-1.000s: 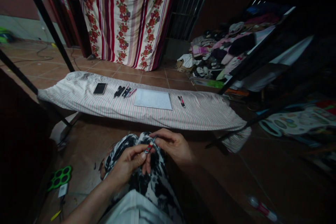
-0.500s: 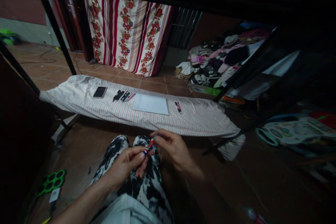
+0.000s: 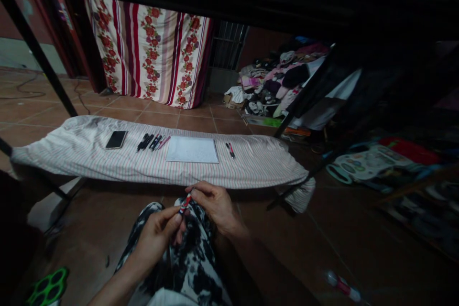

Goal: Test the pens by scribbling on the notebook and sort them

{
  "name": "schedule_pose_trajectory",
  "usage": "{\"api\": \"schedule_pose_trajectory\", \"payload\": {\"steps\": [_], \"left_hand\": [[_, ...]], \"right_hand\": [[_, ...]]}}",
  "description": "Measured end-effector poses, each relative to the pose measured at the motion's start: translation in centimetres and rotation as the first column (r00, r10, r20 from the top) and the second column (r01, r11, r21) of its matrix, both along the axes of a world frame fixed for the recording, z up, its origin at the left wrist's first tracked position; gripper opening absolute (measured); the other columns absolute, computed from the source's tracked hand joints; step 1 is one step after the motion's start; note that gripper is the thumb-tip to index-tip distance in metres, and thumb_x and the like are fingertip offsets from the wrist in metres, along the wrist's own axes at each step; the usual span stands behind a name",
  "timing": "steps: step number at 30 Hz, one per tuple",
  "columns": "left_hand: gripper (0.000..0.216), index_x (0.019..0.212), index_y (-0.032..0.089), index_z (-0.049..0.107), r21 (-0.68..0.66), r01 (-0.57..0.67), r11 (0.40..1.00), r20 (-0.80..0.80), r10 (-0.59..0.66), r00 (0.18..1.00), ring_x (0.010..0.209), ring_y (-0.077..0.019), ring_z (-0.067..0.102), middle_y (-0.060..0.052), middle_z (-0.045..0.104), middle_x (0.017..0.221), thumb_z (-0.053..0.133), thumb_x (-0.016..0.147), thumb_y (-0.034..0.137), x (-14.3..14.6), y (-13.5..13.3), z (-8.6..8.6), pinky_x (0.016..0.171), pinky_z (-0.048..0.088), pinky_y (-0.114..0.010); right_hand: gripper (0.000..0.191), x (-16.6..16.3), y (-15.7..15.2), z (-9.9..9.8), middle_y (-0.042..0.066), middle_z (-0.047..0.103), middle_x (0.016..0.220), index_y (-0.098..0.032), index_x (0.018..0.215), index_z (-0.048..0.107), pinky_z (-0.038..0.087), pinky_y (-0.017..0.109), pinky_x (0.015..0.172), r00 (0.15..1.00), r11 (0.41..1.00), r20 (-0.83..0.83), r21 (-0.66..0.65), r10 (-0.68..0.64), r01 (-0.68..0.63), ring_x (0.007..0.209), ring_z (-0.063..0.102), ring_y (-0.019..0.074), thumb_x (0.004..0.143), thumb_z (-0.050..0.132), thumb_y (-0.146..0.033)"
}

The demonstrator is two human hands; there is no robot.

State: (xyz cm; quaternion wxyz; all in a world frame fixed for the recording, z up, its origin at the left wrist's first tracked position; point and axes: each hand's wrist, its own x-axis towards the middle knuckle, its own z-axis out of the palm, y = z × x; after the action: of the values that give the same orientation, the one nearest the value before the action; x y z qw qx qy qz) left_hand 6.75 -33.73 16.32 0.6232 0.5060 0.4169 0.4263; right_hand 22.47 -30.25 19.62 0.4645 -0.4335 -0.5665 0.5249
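Both my hands meet over my lap, above black-and-white patterned trousers (image 3: 195,258). My left hand (image 3: 158,234) and my right hand (image 3: 213,205) each pinch an end of a small red, white and blue pen (image 3: 185,203). In front of me lies a long striped padded board (image 3: 89,153). On it sit a dark phone (image 3: 116,139), several dark pens (image 3: 149,142), a spiral notebook (image 3: 192,149) and two more pens (image 3: 230,150).
A floral striped curtain (image 3: 150,57) hangs at the back. A heap of clothes (image 3: 276,81) lies at the right. Black metal bars (image 3: 36,52) frame the view. A green plastic piece (image 3: 46,287) lies on the tiled floor at bottom left, a small bottle (image 3: 342,286) at bottom right.
The view has swung to the right and tilted up, so the board and curtain sit further left. My hands still hold the pen the same way.
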Motion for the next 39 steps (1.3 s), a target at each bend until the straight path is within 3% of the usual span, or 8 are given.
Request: {"api": "schedule_pose_trajectory", "payload": {"steps": [4,8,17,22,26,32,35,39], "left_hand": [[0.027,0.086,0.013,0.064,-0.117,0.15,0.982,0.249,-0.118,0.961,0.04,-0.0056,0.041,0.003,0.05,0.049,0.057,0.079,0.038,0.2,0.6,1.1,0.044,0.03,-0.019],[0.027,0.082,0.012,0.064,-0.182,0.248,0.951,0.391,-0.161,0.906,0.036,-0.0052,0.042,0.003,0.05,0.052,0.061,0.075,0.038,0.1,1.5,1.9,0.038,0.026,-0.018],[0.034,0.079,0.011,0.063,-0.192,0.227,0.955,0.381,-0.141,0.914,0.035,-0.005,0.041,0.004,0.047,0.051,0.063,0.072,0.044,-0.6,3.3,1.4,0.038,0.025,-0.019],[0.041,0.073,0.011,0.063,-0.095,0.066,0.993,0.218,-0.044,0.975,0.037,-0.0063,0.039,0.003,0.048,0.044,0.06,0.072,0.051,-0.2,4.6,0.9,0.041,0.028,-0.02],[0.037,0.075,0.011,0.064,-0.115,-0.053,0.992,0.217,0.077,0.973,0.038,-0.0068,0.042,0.003,0.051,0.044,0.062,0.072,0.047,0.3,5.2,0.6,0.042,0.03,-0.019],[0.017,0.081,0.01,0.064,-0.36,0.025,0.933,0.517,0.176,0.838,0.052,-0.0106,0.06,-0.001,0.061,0.061,0.065,0.072,0.024,-0.2,6.2,1.4,0.05,0.045,-0.018],[0.011,0.084,0.009,0.064,-0.445,-0.019,0.895,0.574,0.302,0.761,0.071,-0.0164,0.066,-0.006,0.066,0.076,0.06,0.076,0.014,-0.7,6.8,1.8,0.067,0.052,-0.023],[0.014,0.088,0.007,0.063,-0.493,-0.077,0.867,0.615,0.41,0.674,0.079,-0.0179,0.067,-0.01,0.067,0.085,0.052,0.081,0.009,-0.9,7.5,2.6,0.073,0.053,-0.025]], "right_hand": [[0.021,0.7,1.0,0.7,0.001,0.06,0.079,-0.021,0.088,0.07,0.04,0.023,0.065,0.99,0.991,-0.053,0.005,0.132,-0.132,0.072,0.053,0.0108,0.076,0.061,-0.036],[0.021,0.8,1.9,1.0,0.0,0.06,0.078,-0.021,0.089,0.07,0.038,0.021,0.062,0.976,0.985,-0.147,-0.03,0.162,-0.168,0.069,0.052,0.0094,0.076,0.062,-0.035],[0.024,-0.2,3.6,0.7,0.001,0.057,0.07,-0.017,0.085,0.07,0.039,0.023,0.058,0.979,0.983,-0.158,-0.102,0.133,-0.15,0.063,0.051,0.0103,0.073,0.064,-0.038],[0.027,-0.6,5.0,-0.5,0.004,0.059,0.077,-0.017,0.078,0.07,0.042,0.025,0.061,0.999,0.999,-0.042,-0.028,0.029,-0.03,0.071,0.054,0.0145,0.074,0.062,-0.042],[0.03,-1.4,5.7,-1.5,0.004,0.061,0.077,-0.018,0.086,0.068,0.044,0.026,0.063,0.999,0.996,-0.046,-0.094,-0.005,0.0,0.072,0.056,0.0152,0.075,0.06,-0.044],[0.049,-2.2,6.2,-1.7,0.005,0.065,0.093,-0.024,0.122,0.048,0.046,0.028,0.072,0.984,0.998,-0.177,-0.056,-0.004,-0.006,0.078,0.059,0.014,0.077,0.058,-0.042],[0.045,-2.1,6.0,-1.6,0.005,0.065,0.09,-0.021,0.116,0.049,0.046,0.027,0.071,0.99,0.995,-0.102,0.01,-0.094,0.095,0.079,0.059,0.0144,0.076,0.059,-0.039],[0.029,-1.7,4.6,-2.0,0.001,0.06,0.08,-0.022,0.099,0.053,0.046,0.025,0.066,0.97,0.969,-0.045,0.047,-0.241,0.243,0.073,0.058,0.0129,0.074,0.061,-0.034]]}}
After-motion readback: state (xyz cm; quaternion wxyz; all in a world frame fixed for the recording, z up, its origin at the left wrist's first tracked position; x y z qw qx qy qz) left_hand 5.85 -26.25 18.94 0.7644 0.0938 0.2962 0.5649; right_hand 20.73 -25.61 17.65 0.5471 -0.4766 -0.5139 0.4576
